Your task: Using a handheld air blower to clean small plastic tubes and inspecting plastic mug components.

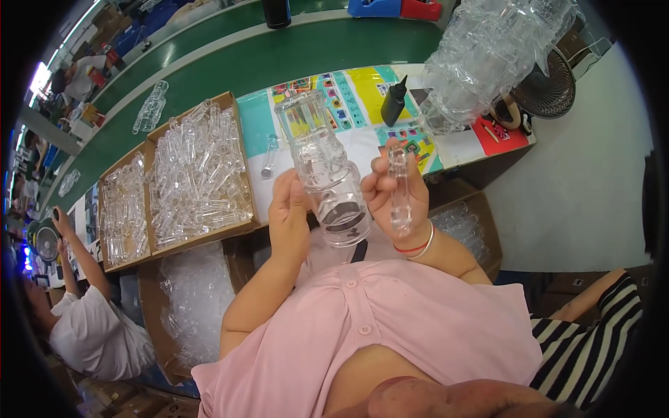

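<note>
My left hand (290, 216) is closed on the side of a large clear plastic body (322, 160), a stepped, tube-like shape with a round end toward me. It is held tilted above the table's near edge. To its right, my right hand (416, 198) grips a small clear plastic tube piece (399, 187) upright between thumb and fingers. The two pieces are apart. Another small clear piece (270, 157) lies on the table left of the large body. A black squeeze bottle (394, 103) with a pointed nozzle stands beyond my right hand.
Cardboard trays (244, 150) full of small clear pieces sit at left. A big bag of clear parts (488, 63) and a black fan (547, 87) stand at right. Behind runs a green conveyor belt (334, 52). A co-worker in white (97, 331) sits at left; striped clothing (589, 348) shows at right.
</note>
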Tool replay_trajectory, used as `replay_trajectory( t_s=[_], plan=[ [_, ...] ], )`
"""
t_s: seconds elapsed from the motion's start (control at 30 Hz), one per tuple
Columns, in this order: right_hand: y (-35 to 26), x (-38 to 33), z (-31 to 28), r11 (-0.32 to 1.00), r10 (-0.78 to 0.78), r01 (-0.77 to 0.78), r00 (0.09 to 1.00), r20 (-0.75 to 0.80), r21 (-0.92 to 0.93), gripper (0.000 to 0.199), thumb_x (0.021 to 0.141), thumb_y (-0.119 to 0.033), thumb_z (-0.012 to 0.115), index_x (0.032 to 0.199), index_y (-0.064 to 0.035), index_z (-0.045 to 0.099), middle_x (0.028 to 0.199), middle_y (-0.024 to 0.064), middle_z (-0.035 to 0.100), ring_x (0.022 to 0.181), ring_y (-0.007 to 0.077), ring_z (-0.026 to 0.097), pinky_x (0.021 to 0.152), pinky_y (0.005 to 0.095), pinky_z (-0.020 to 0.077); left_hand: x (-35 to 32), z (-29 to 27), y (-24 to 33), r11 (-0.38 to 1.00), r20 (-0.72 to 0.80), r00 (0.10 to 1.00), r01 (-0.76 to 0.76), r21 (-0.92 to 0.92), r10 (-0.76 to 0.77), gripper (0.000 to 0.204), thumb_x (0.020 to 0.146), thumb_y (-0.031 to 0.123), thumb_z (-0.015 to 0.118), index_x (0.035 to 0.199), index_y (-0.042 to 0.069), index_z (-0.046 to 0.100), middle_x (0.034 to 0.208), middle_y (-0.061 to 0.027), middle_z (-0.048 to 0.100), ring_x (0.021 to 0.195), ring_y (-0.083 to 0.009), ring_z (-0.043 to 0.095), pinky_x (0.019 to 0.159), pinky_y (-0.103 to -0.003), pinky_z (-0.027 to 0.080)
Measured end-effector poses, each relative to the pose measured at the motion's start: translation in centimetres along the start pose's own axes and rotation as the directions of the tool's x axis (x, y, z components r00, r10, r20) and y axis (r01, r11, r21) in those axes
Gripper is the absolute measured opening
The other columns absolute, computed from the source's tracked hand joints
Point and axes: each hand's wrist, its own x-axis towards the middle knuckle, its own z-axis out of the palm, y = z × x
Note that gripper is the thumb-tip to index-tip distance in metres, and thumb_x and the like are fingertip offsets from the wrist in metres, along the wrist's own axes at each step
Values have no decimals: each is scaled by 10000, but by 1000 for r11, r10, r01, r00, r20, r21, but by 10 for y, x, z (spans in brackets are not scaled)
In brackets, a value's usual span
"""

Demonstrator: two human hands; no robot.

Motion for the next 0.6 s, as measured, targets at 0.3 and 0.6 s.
replay_trajectory(
  t_s=[0.3, 0.6],
  plan=[
    [15, -2, -4, 992, 57, -38, 986, 156, -118, 375, 909, -312, 496, 1214, -100, 440, 962, 193, 584, 747, 214, 622, 807, 390, 506, -7, 2, 9, 994, 319, 943, -111, 20, 99, 876, 695, 165, 734, 1365, 34, 184, 1308, -111, 360, 1204, -250, 394, 1012, -392, 314],
    [-21, -3, 13, 818, -133, 175, 984, 115, -548, 368, 859, -244, 582, 1157, -43, 504, 937, 214, 611, 791, 267, 643, 793, 416, 502, -21, -14, 21, 983, 184, 980, 99, -158, -70, 985, 623, 315, 812, 1345, 9, 217, 1265, -131, 400, 1164, -258, 430, 972, -397, 375]
  ],
)
